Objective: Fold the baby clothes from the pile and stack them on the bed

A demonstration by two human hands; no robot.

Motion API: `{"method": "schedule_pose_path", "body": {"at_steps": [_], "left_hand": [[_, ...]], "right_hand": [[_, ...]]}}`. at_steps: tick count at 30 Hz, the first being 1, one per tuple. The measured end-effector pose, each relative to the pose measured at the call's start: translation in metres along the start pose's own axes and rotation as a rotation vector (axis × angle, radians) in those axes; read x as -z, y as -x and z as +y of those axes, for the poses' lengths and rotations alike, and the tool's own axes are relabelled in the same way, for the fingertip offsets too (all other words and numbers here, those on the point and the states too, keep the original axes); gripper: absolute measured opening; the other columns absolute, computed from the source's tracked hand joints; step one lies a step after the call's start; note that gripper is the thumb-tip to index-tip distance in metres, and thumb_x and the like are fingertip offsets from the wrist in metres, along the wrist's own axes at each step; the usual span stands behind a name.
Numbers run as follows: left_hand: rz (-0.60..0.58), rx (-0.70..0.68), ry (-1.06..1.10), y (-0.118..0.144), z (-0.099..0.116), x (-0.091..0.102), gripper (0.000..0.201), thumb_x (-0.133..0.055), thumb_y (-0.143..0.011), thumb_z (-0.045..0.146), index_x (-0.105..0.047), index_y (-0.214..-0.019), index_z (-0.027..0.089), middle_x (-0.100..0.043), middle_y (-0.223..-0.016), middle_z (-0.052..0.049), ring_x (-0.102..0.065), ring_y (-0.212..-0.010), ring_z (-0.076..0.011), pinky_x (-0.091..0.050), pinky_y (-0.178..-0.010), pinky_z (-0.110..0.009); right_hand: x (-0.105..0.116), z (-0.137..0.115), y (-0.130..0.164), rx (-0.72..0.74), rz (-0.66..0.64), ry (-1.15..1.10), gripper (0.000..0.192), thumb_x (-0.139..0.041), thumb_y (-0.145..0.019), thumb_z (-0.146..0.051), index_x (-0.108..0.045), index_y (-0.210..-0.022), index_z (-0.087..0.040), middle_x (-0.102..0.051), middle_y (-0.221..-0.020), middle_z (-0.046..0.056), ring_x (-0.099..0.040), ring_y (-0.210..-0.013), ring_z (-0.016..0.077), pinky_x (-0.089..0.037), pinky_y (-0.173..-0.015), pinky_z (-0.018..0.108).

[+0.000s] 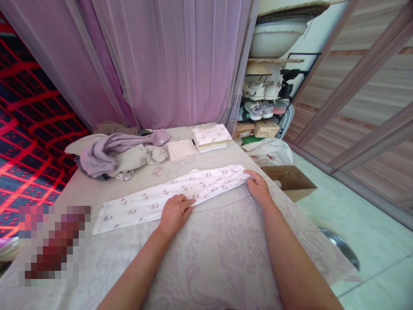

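A pair of white pajama pants [145, 202] with a small grey and red print lies folded lengthwise across the table, its leg ends at the left. My right hand [258, 186] pinches the right end of the pants between thumb and fingers. Around the middle of their near edge, my left hand [176, 213] has its fingers curled down on the fabric, thumb pointing right; the fingertips are partly hidden. Behind the pants sit a folded pink striped garment [183, 150] and a small stack of folded printed clothes [211, 134].
A loose heap of purple and beige clothes [122, 150] lies at the back left. A purple curtain [180, 64] hangs behind the table [219, 258]. To the right are a cardboard box [290, 181], a metal basin [342, 247] and a shoe rack with shoes [256, 90]. A blurred patch covers the lower left.
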State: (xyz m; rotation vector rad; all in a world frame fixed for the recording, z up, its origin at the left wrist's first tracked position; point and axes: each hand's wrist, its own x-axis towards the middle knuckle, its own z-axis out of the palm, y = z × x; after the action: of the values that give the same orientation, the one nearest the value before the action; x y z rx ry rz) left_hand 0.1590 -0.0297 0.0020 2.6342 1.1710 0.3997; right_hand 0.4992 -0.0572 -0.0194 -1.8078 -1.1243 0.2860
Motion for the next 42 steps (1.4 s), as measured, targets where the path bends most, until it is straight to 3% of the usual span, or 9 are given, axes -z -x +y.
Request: {"method": "schedule_pose_path", "body": {"at_steps": [2, 5, 10, 16, 27, 33, 35, 39, 42], "left_hand": [[0.001, -0.014, -0.014, -0.002, 0.003, -0.002, 0.027, -0.051, -0.091, 0.031, -0.069, -0.111, 0.027, -0.065, -0.094, -0.006, -0.057, -0.089, -0.0204, -0.044, -0.080, -0.034], [0.005, -0.032, -0.015, -0.005, 0.007, -0.005, 0.028, -0.048, -0.092, 0.033, -0.068, -0.111, 0.028, -0.065, -0.094, -0.006, -0.056, -0.089, -0.0204, -0.043, -0.079, -0.034], [-0.002, -0.050, -0.036, -0.006, 0.012, -0.007, 0.030, -0.043, -0.095, 0.034, -0.070, -0.105, 0.026, -0.065, -0.094, -0.007, -0.056, -0.088, -0.0208, -0.043, -0.079, -0.035], [0.006, -0.094, -0.056, -0.004, 0.011, -0.010, 0.030, -0.042, -0.095, 0.031, -0.069, -0.106, 0.025, -0.064, -0.100, -0.008, -0.054, -0.091, -0.0214, -0.043, -0.082, -0.037], [-0.088, -0.137, -0.087, -0.018, 0.026, -0.007, 0.031, -0.044, -0.093, 0.032, -0.065, -0.115, 0.030, -0.061, -0.098, -0.008, -0.054, -0.091, -0.0223, -0.043, -0.082, -0.038], [-0.019, -0.225, -0.016, -0.024, 0.035, -0.022, 0.032, -0.048, -0.092, 0.033, -0.063, -0.119, 0.029, -0.058, -0.126, -0.007, -0.048, -0.118, -0.0246, -0.038, -0.101, -0.044], [-0.005, -0.229, -0.002, -0.025, 0.035, -0.028, 0.033, -0.047, -0.092, 0.032, -0.062, -0.121, 0.027, -0.056, -0.132, -0.008, -0.046, -0.124, -0.0256, -0.036, -0.104, -0.045], [-0.020, -0.237, -0.023, -0.024, 0.032, -0.034, 0.036, -0.047, -0.093, 0.031, -0.059, -0.126, 0.027, -0.051, -0.140, -0.007, -0.040, -0.132, -0.0274, -0.032, -0.109, -0.048], [-0.037, -0.243, -0.050, -0.022, 0.032, -0.035, 0.038, -0.044, -0.094, 0.031, -0.056, -0.130, 0.027, -0.047, -0.143, -0.007, -0.036, -0.136, -0.0274, -0.029, -0.112, -0.049]], "right_hand": [[-0.003, -0.002, 0.002, -0.127, 0.012, -0.139, 0.041, -0.052, -0.075, -0.039, -0.068, -0.106, -0.017, -0.067, -0.083, 0.004, -0.057, -0.065, 0.0160, -0.051, -0.062, 0.030], [-0.004, -0.003, 0.003, -0.174, 0.042, -0.232, 0.048, -0.059, -0.070, -0.049, -0.070, -0.102, -0.014, -0.065, -0.072, 0.003, -0.052, -0.058, 0.0140, -0.047, -0.056, 0.027], [-0.001, 0.001, 0.003, -0.057, 0.149, 0.001, 0.038, -0.056, -0.070, -0.034, -0.070, -0.100, -0.016, -0.064, -0.097, 0.008, -0.055, -0.067, 0.0158, -0.051, -0.073, 0.034], [-0.003, 0.002, 0.010, 0.063, 0.087, 0.358, 0.041, -0.049, -0.073, -0.017, -0.068, -0.108, -0.024, -0.058, -0.112, 0.007, -0.058, -0.092, 0.0208, -0.047, -0.088, 0.035], [0.000, -0.003, 0.013, 0.012, 0.068, 0.431, 0.037, -0.050, -0.080, -0.026, -0.067, -0.113, -0.023, -0.057, -0.112, 0.009, -0.059, -0.094, 0.0222, -0.048, -0.085, 0.036], [0.003, -0.016, 0.016, 0.163, 0.151, 0.405, 0.032, -0.049, -0.081, -0.024, -0.069, -0.105, -0.021, -0.059, -0.117, 0.010, -0.055, -0.107, 0.0238, -0.044, -0.095, 0.039], [0.000, -0.028, 0.021, 0.260, 0.095, 0.388, 0.027, -0.048, -0.084, -0.025, -0.069, -0.100, -0.023, -0.063, -0.109, 0.008, -0.057, -0.104, 0.0220, -0.044, -0.094, 0.036], [-0.017, -0.054, 0.034, 0.417, -0.262, 0.393, 0.021, -0.050, -0.086, -0.026, -0.071, -0.086, -0.025, -0.069, -0.088, 0.003, -0.060, -0.088, 0.0168, -0.045, -0.083, 0.027], [-0.025, -0.059, 0.038, 0.427, -0.412, 0.438, 0.016, -0.055, -0.084, -0.027, -0.069, -0.077, -0.024, -0.068, -0.079, 0.000, -0.060, -0.081, 0.0153, -0.043, -0.076, 0.026]]}}
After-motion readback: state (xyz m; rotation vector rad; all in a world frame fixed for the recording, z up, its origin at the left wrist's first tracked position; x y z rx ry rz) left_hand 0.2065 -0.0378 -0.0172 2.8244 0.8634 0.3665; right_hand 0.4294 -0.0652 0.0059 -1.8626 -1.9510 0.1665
